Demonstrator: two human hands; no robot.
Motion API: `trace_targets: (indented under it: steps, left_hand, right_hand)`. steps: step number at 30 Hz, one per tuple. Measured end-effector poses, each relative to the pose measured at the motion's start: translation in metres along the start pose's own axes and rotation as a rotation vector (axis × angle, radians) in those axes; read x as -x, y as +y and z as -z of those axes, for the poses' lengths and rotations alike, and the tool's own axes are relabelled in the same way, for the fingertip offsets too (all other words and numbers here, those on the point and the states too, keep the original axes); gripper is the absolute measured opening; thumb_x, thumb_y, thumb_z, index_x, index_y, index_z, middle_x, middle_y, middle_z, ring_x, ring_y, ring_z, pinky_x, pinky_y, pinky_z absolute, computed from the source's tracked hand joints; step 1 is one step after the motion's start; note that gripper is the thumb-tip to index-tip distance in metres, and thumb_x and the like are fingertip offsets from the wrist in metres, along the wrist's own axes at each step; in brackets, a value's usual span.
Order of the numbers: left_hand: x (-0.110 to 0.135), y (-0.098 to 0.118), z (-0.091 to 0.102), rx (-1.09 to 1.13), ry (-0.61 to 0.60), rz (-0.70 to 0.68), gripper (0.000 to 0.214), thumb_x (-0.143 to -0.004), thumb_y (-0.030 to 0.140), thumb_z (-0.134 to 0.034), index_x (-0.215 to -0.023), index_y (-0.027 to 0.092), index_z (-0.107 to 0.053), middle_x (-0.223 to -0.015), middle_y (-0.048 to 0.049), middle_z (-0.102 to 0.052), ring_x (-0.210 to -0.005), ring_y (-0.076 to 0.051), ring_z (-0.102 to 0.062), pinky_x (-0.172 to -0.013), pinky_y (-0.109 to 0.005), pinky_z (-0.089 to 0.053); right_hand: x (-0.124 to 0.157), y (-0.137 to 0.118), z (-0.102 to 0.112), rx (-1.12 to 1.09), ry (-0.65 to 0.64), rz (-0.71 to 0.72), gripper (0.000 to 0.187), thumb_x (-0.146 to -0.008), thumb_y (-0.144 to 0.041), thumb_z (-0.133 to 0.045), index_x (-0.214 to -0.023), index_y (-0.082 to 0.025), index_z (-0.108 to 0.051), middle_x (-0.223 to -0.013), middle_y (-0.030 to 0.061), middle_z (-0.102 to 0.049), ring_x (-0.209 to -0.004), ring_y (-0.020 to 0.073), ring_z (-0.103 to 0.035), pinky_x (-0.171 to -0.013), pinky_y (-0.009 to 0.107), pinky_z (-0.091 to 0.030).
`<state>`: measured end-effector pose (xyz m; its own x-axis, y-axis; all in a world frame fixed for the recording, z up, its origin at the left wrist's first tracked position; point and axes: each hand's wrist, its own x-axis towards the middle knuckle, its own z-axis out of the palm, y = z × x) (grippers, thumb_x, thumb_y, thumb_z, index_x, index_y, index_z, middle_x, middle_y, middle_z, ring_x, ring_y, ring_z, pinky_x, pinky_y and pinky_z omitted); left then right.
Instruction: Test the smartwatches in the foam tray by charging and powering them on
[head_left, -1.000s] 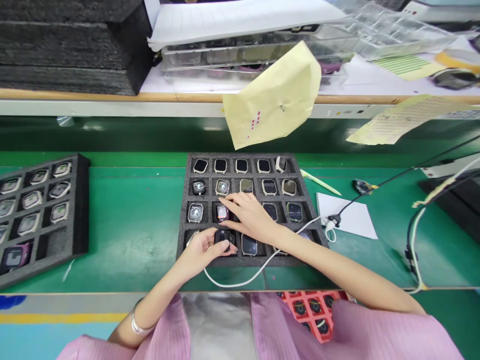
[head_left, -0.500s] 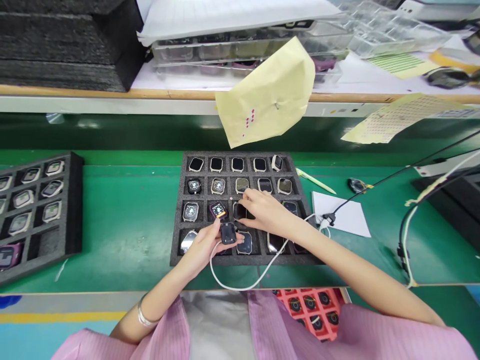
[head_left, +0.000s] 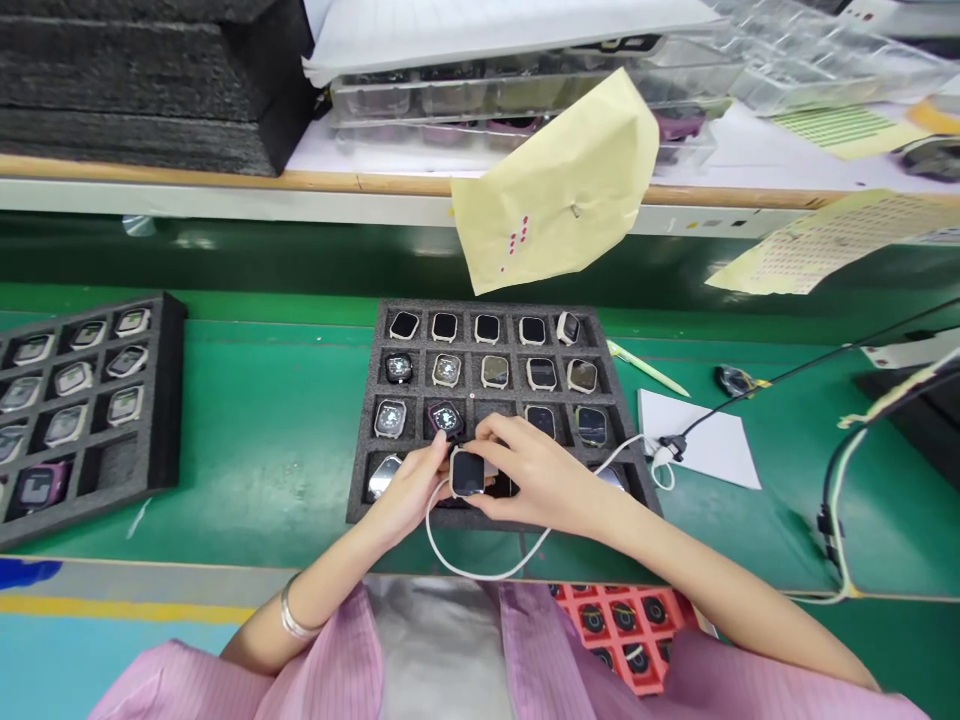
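Over the front of a dark foam tray with several smartwatches in its compartments, my two hands meet. My right hand pinches a smartwatch with a dark screen and light frame by its sides. My left hand grips a small black charger at the end of a white cable. The watch lies against the charger and covers most of it; whether it is seated cannot be made out. A purple smartwatch with a lit screen rests in the tray just behind my left fingers.
Left on the green bench stands another foam tray of watches. A green pen, white paper and cables lie to the right. A yellow paper hangs from the shelf edge. Below the bench is a red tray.
My right hand has lifted the smartwatch from its third-row compartment and brought it toward me onto the charger in my left hand. The view has shifted slightly.
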<state>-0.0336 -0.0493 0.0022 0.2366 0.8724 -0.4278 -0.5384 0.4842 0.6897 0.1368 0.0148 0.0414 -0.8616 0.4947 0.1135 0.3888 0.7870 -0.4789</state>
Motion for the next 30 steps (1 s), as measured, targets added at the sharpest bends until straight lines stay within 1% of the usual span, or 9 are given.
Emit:
trace_targets:
  steps: [3,5,9,12,16,20,22,26,30]
  left_hand:
    - [0.0,-0.001,0.0,-0.002,0.003,-0.008,0.051,-0.079,0.058,-0.065,-0.092,0.009,-0.071,-0.089,-0.0111,-0.074,-0.099,-0.027,-0.067,-0.081,-0.032,-0.053]
    - [0.0,-0.002,0.001,0.026,0.007,-0.012,0.049,-0.079,0.057,-0.066,-0.093,0.01,-0.071,-0.089,-0.0104,-0.074,-0.099,-0.026,-0.067,-0.084,-0.034,-0.053]
    - [0.0,-0.005,0.005,0.078,-0.011,-0.007,0.047,-0.081,0.056,-0.065,-0.096,0.012,-0.071,-0.094,-0.0106,-0.074,-0.099,-0.026,-0.067,-0.09,-0.038,-0.053]
    - [0.001,-0.006,0.009,0.051,-0.062,-0.045,0.042,-0.079,0.048,-0.071,-0.102,0.013,-0.068,-0.097,-0.0102,-0.073,-0.092,-0.024,-0.068,-0.083,-0.038,-0.055]
    - [0.004,-0.009,0.015,-0.011,-0.033,-0.12,0.044,-0.068,0.027,-0.083,-0.106,0.017,-0.064,-0.092,-0.0056,-0.073,-0.082,-0.019,-0.068,-0.071,-0.029,-0.056]
    - [0.007,-0.009,0.016,-0.079,-0.019,-0.209,0.049,-0.064,0.019,-0.085,-0.107,0.019,-0.061,-0.093,-0.0039,-0.073,-0.09,-0.018,-0.067,-0.083,-0.028,-0.053]
    - [0.008,-0.008,0.014,-0.125,0.033,-0.223,0.047,-0.065,0.018,-0.085,-0.105,0.02,-0.061,-0.09,-0.0023,-0.073,-0.087,-0.017,-0.068,-0.082,-0.028,-0.053]
    - [0.009,-0.008,0.012,-0.249,0.138,-0.253,0.035,-0.064,0.025,-0.085,-0.091,0.019,-0.063,-0.081,-0.0012,-0.071,-0.078,-0.017,-0.067,-0.067,-0.024,-0.052]
    - [0.008,-0.008,0.012,-0.365,0.124,-0.276,0.025,-0.065,0.029,-0.084,-0.079,0.017,-0.066,-0.077,-0.0018,-0.069,-0.069,-0.016,-0.063,-0.059,-0.023,-0.051]
  right_hand:
    - [-0.001,-0.001,-0.008,0.004,0.011,0.018,0.025,-0.082,-0.026,-0.068,-0.104,-0.012,-0.066,-0.105,0.0148,-0.059,-0.093,0.0279,-0.061,-0.08,0.044,-0.054]
    - [0.0,0.0,-0.007,-0.056,0.046,-0.005,0.023,-0.083,-0.024,-0.065,-0.103,-0.014,-0.065,-0.102,0.0131,-0.061,-0.089,0.026,-0.062,-0.078,0.042,-0.056]
    - [0.003,0.0,0.002,-0.336,0.209,-0.095,0.024,-0.079,-0.025,-0.069,-0.102,-0.017,-0.065,-0.096,0.0083,-0.063,-0.084,0.0221,-0.064,-0.073,0.035,-0.057]
    - [0.004,0.001,0.004,-0.551,0.29,-0.158,0.025,-0.079,-0.026,-0.073,-0.102,-0.019,-0.067,-0.096,0.0072,-0.064,-0.084,0.021,-0.065,-0.076,0.036,-0.057]
    - [0.01,0.007,-0.004,-0.771,0.271,-0.293,0.025,-0.073,-0.027,-0.079,-0.094,-0.017,-0.071,-0.094,0.0076,-0.066,-0.074,0.0176,-0.062,-0.069,0.032,-0.056]
    - [0.019,0.014,-0.014,-1.065,0.198,-0.524,0.034,-0.07,-0.032,-0.082,-0.097,-0.013,-0.07,-0.084,0.007,-0.07,-0.072,0.0183,-0.066,-0.069,0.033,-0.056]
    - [0.023,0.015,-0.018,-1.174,0.153,-0.58,0.039,-0.071,-0.033,-0.082,-0.103,-0.014,-0.07,-0.084,0.0072,-0.072,-0.075,0.0194,-0.068,-0.072,0.034,-0.057]
    - [0.028,0.014,-0.026,-1.331,0.111,-0.524,0.04,-0.074,-0.032,-0.082,-0.109,-0.017,-0.071,-0.096,0.008,-0.075,-0.086,0.0196,-0.07,-0.081,0.034,-0.056]
    - [0.031,0.01,-0.031,-1.461,0.077,-0.438,0.043,-0.078,-0.033,-0.08,-0.117,-0.019,-0.068,-0.101,0.0091,-0.074,-0.09,0.0196,-0.07,-0.082,0.032,-0.056]
